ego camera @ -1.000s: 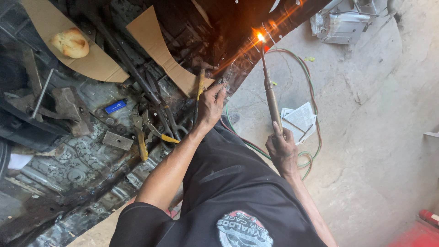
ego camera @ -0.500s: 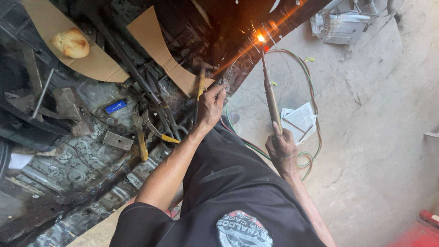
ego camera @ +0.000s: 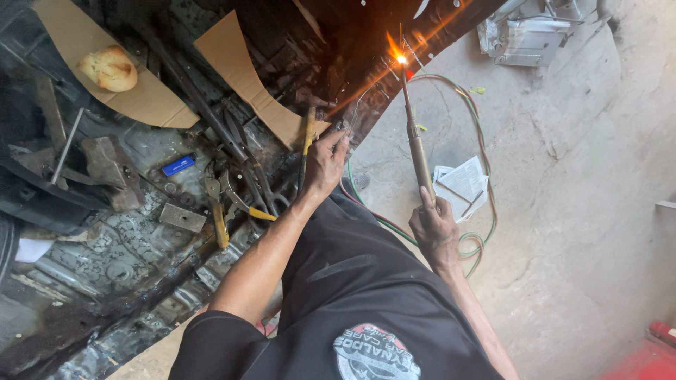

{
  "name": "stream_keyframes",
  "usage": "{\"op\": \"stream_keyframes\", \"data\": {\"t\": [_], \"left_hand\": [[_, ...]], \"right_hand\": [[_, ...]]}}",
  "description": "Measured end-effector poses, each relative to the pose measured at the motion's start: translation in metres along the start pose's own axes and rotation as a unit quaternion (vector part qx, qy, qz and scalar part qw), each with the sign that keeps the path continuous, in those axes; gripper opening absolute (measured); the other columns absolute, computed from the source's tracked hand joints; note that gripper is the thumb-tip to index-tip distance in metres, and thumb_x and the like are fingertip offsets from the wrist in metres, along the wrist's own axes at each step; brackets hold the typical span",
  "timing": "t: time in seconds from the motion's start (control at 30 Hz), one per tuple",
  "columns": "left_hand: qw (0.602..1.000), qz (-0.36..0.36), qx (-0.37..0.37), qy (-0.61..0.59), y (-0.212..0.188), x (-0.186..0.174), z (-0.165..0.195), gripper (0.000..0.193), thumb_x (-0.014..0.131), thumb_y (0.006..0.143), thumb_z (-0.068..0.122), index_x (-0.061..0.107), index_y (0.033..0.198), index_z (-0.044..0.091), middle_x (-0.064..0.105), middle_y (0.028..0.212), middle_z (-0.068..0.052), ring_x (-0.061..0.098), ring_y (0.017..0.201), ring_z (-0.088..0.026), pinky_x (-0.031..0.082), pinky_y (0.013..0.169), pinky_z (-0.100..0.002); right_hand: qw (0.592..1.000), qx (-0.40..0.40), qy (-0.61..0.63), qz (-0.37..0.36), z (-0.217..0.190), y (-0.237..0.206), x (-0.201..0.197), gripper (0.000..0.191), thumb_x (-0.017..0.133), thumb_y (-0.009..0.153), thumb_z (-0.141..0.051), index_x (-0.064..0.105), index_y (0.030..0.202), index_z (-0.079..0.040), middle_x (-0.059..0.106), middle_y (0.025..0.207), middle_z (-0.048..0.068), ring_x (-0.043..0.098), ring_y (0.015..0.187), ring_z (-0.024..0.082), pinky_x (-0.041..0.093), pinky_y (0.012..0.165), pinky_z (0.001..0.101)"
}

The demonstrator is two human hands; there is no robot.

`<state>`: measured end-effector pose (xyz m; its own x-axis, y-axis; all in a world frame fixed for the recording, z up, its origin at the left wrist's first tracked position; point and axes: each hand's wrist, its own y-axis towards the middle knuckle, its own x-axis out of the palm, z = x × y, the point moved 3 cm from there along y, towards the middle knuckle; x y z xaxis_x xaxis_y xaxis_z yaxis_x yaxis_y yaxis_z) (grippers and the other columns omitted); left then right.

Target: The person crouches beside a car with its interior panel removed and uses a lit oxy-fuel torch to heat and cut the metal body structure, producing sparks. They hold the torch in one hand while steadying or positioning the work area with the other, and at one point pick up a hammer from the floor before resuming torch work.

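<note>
Torch flame on the dark panel edge

Our right hand (ego camera: 435,229) grips the torch (ego camera: 415,141), its flame touching the metal panel (ego camera: 394,32); our left hand (ego camera: 325,163) is closed on a thin rod (ego camera: 355,105) beside it. We'd best keep the tip steady.

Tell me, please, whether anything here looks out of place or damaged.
A bread roll lies on cardboard among the tools, an odd spot for food. The dark metal floor looks rusted and ragged along its edge.
</note>
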<state>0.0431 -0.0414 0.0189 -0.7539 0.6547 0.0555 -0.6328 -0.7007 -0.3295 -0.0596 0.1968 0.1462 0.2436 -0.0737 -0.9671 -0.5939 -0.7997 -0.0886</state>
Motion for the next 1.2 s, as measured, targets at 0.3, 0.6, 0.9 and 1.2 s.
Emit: {"op": "stream_keyframes", "data": {"t": [0.3,0.6,0.9,1.2], "left_hand": [[1.0,0.008,0.025,0.006,-0.0007,-0.001,0.0044,0.032,0.059,0.104,0.02,0.069,0.124,-0.003,0.073,0.088,-0.012,0.067,0.08,-0.016,0.055,0.076,-0.031],[0.999,0.012,0.045,0.008,-0.0029,-0.0051,0.006,0.032,0.057,0.105,0.021,0.069,0.124,-0.002,0.074,0.089,-0.012,0.068,0.081,-0.015,0.055,0.076,-0.031],[0.999,0.003,0.033,0.012,-0.0064,-0.0049,0.0038,0.033,0.057,0.106,0.023,0.069,0.125,-0.001,0.072,0.085,-0.009,0.066,0.078,-0.015,0.054,0.073,-0.031],[0.999,0.003,0.036,0.001,-0.0049,-0.0028,-0.0013,0.033,0.058,0.105,0.024,0.07,0.125,-0.001,0.073,0.086,-0.009,0.067,0.079,-0.015,0.055,0.074,-0.03]], "right_hand": [[1.0,0.001,0.012,-0.001,0.0018,-0.0008,-0.0003,0.064,0.074,0.087,-0.01,0.054,0.147,-0.014,0.061,0.118,0.021,0.069,0.09,0.036,0.056,0.072,0.0456],[1.0,0.007,0.012,0.003,0.0007,-0.0027,-0.0003,0.063,0.073,0.087,-0.01,0.054,0.147,-0.015,0.062,0.117,0.02,0.07,0.089,0.036,0.057,0.071,0.0455],[1.0,0.014,0.026,-0.004,0.0003,-0.0057,-0.0009,0.062,0.073,0.087,-0.009,0.055,0.147,-0.013,0.062,0.117,0.02,0.07,0.088,0.034,0.056,0.071,0.0449],[1.0,0.01,0.026,0.002,-0.0001,-0.0064,-0.0001,0.062,0.074,0.087,-0.009,0.056,0.146,-0.012,0.062,0.116,0.019,0.07,0.087,0.033,0.056,0.071,0.0435]]}}
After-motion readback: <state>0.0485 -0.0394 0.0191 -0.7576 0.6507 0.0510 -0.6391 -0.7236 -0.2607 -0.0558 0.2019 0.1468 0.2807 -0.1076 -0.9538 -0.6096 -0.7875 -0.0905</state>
